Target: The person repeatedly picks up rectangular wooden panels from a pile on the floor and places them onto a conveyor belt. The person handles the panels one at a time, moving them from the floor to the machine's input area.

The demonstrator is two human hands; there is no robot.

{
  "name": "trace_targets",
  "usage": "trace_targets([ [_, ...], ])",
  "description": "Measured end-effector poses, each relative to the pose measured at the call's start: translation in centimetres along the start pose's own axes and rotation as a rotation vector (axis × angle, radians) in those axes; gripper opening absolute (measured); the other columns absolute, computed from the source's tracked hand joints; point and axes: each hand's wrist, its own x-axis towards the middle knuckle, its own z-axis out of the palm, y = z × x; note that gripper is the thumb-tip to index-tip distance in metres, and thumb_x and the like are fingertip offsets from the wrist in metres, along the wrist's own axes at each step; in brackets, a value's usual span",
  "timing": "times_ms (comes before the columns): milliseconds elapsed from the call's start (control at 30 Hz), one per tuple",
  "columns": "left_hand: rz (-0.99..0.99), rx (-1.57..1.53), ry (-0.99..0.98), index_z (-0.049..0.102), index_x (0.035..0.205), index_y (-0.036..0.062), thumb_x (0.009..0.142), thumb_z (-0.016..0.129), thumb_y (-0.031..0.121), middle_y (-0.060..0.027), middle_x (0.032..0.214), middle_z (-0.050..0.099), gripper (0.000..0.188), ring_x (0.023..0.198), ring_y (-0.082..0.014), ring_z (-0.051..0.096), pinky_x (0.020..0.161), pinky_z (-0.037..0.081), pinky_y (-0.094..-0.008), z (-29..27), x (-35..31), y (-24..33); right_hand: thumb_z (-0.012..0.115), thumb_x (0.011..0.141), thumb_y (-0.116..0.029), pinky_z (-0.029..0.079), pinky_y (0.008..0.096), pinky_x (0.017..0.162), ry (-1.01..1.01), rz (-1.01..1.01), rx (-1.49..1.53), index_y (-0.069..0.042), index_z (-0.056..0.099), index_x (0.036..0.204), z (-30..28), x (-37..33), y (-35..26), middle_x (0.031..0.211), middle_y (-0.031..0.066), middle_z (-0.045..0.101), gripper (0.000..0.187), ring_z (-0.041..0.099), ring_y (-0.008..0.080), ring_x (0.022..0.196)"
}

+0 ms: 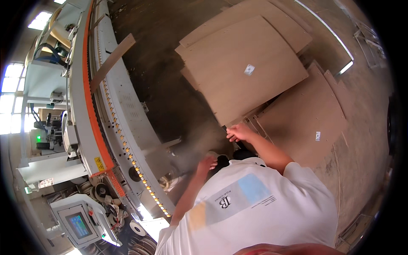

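Just below the near corner of a stacked brown board, my right hand has its fingers curled in, and I see nothing in them. It is close to the board's edge; contact with it is unclear. My left hand is lower and to the left, in front of my body. Motion smears its fingers, so its grip and anything in it cannot be told. A narrow brown strip lies across the bed of a long machine on the left.
More brown boards are stacked low at the right, beside the concrete floor. The machine has an orange rail and a row of yellow rollers. A control panel with a screen stands at lower left, near round reels.
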Motion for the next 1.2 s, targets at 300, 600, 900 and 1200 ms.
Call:
trace_targets([
  [300, 0.008, -0.632, -0.029, 0.04, 0.149, 0.0019, 0.105, 0.049, 0.046, -0.0204, 0.152, 0.045, 0.062, 0.133, -0.0323, 0.051, 0.103, 0.047, -0.0445, 9.1, 7.4, 5.4, 0.059, 0.1, -0.029, 0.054, 0.0276, 0.07, 0.319, -0.159, -0.118, -0.004, 0.068, 0.108, -4.0, -8.9, 2.3, 0.097, 0.0077, 0.076, 0.028, 0.071, 0.0132, 0.079],
  [600, 0.107, -0.816, -0.008, 0.054, 0.134, 0.0059, 0.106, 0.049, 0.038, -0.0153, 0.133, 0.061, 0.043, 0.12, -0.0292, 0.06, 0.1, 0.049, -0.0457, 9.9, 10.8, 6.4, 0.066, 0.093, -0.029, 0.055, 0.0347, 0.084, 1.139, -0.361, -0.463, -0.004, 0.068, 0.111, -18.4, -10.1, 5.7, 0.103, 0.0113, 0.075, 0.031, 0.071, 0.0236, 0.095],
  [900, 0.16, -0.775, 0.196, 0.058, 0.117, 0.0084, 0.104, 0.057, 0.035, -0.0079, 0.105, 0.064, 0.03, 0.089, -0.0248, 0.066, 0.083, 0.055, -0.0424, 8.1, 4.5, 5.7, 0.055, 0.095, -0.056, 0.043, 0.0443, 0.107, 1.084, 0.013, -0.409, 0.002, 0.059, 0.132, -25.8, -9.3, 6.4, 0.135, 0.0222, 0.062, 0.07, 0.055, 0.0376, 0.13],
  [1200, 0.218, -0.717, 0.38, 0.059, 0.105, 0.0068, 0.099, 0.066, 0.031, -0.0058, 0.091, 0.061, 0.026, 0.074, -0.0174, 0.059, 0.068, 0.054, -0.0328, 2.5, -7.2, -3.5, 0.048, 0.096, -0.066, 0.045, 0.0405, 0.103, 1.014, 0.021, 0.094, 0.011, 0.062, 0.126, -13.2, -10.7, 11.2, 0.128, 0.0217, 0.066, 0.084, 0.06, 0.0352, 0.123],
])
